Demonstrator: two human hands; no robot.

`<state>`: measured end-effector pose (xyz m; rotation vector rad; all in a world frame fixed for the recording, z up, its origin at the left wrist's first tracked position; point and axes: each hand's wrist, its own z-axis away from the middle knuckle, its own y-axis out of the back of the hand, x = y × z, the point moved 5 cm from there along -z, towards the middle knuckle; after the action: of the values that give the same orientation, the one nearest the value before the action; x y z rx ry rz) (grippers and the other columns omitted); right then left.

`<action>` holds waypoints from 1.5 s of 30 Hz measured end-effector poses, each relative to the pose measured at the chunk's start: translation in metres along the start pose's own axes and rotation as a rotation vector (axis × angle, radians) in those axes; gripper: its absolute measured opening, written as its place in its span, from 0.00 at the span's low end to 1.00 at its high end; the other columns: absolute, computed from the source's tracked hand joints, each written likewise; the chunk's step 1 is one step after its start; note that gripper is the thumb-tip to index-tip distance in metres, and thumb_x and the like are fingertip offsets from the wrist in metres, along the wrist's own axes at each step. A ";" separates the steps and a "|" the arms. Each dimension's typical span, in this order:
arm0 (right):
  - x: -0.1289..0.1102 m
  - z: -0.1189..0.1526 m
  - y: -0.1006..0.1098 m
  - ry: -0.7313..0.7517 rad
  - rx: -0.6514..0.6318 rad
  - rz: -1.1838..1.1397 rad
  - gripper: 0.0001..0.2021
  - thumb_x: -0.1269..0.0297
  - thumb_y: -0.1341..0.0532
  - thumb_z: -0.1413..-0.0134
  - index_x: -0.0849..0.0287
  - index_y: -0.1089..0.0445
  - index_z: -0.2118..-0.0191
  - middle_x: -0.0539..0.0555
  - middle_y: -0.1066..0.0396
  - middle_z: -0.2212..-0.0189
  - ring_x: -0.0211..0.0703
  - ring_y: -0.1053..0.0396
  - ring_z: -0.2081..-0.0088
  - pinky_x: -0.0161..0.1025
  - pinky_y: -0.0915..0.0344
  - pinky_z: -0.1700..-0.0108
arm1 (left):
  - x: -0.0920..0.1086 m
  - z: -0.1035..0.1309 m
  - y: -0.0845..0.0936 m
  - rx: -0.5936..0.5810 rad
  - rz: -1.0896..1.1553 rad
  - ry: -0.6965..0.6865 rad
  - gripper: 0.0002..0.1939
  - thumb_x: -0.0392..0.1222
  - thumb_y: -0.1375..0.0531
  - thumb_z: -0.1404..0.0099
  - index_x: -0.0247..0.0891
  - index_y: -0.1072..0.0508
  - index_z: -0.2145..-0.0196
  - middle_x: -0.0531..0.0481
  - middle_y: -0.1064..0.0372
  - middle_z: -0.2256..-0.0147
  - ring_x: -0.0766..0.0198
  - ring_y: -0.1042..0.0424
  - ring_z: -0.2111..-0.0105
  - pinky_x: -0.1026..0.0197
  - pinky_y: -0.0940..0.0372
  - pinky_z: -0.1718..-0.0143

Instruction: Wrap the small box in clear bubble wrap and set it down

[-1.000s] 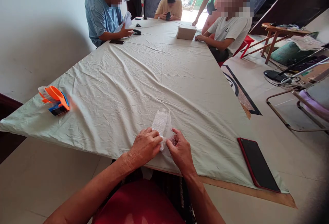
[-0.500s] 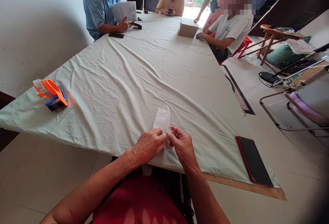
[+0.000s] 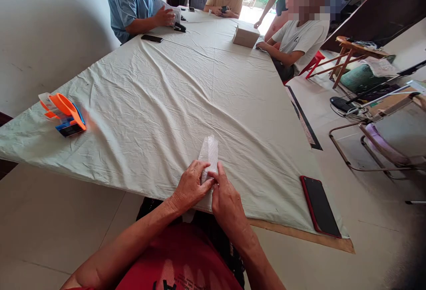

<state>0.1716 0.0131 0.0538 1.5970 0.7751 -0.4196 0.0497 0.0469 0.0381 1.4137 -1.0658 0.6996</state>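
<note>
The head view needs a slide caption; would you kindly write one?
Left hand and right hand handle translucent plastic wrap on a draped table, a phone lying at right.

To the left I could swing the left hand (image 3: pixel 193 186) out over the wrinkled cloth (image 3: pixel 149 117) as far as the orange tape dispenser (image 3: pixel 68 115), the main obstacle on that side. On the right, my lane for the right hand (image 3: pixel 228 199) runs up to the red-edged phone (image 3: pixel 320 205) near the corner. Straight ahead, past the bubble-wrap packet (image 3: pixel 209 150) between the hands, I have a long passage, with the cardboard box (image 3: pixel 245 36) to its right and the dark phone (image 3: pixel 152 38) to its left. Inward, each hand blocks the other.
</note>
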 end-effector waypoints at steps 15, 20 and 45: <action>0.035 0.004 0.015 -0.119 0.177 -0.230 0.13 0.62 0.39 0.42 0.57 0.28 0.51 0.53 0.24 0.66 0.43 0.28 0.66 0.43 0.29 0.59 | -0.003 0.004 -0.001 -0.062 0.027 0.016 0.21 0.30 0.41 0.41 0.38 0.31 0.50 0.46 0.32 0.54 0.59 0.32 0.57 0.56 0.33 0.53; 0.034 0.001 0.005 -0.040 0.175 -0.141 0.13 0.63 0.41 0.39 0.55 0.27 0.51 0.55 0.24 0.63 0.46 0.28 0.62 0.45 0.30 0.57 | -0.004 0.006 -0.001 -0.043 0.015 -0.004 0.21 0.32 0.42 0.40 0.37 0.33 0.48 0.45 0.31 0.53 0.60 0.32 0.59 0.56 0.33 0.54; 0.080 -0.054 0.006 -0.519 -0.117 -0.547 0.21 0.52 0.33 0.56 0.61 0.28 0.58 0.57 0.23 0.66 0.46 0.27 0.73 0.35 0.40 0.82 | -0.005 -0.006 -0.009 0.054 -0.070 0.121 0.19 0.30 0.40 0.41 0.39 0.30 0.52 0.52 0.32 0.63 0.64 0.31 0.66 0.59 0.33 0.59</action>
<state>0.2240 0.0851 0.0150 1.0739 0.8018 -1.1119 0.0565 0.0531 0.0313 1.4296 -0.9051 0.7578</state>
